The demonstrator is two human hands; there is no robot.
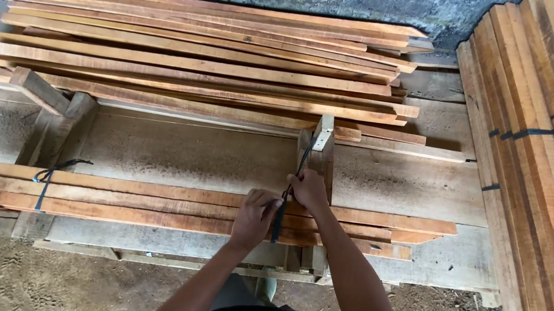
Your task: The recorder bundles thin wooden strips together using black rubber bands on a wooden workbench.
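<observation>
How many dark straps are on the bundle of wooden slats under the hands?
2: one tied strap near the bundle left end, one strap between the left hand and right hand. Others may be hidden.

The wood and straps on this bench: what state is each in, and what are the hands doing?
Front bundle: strapped at left, right strap unfinished.
Black strap: around bundle, gripped by both hands.
Left hand: closed on strap.
Right hand: closed on strap.
Rear stack: loose.
Right bundles: strapped.
</observation>
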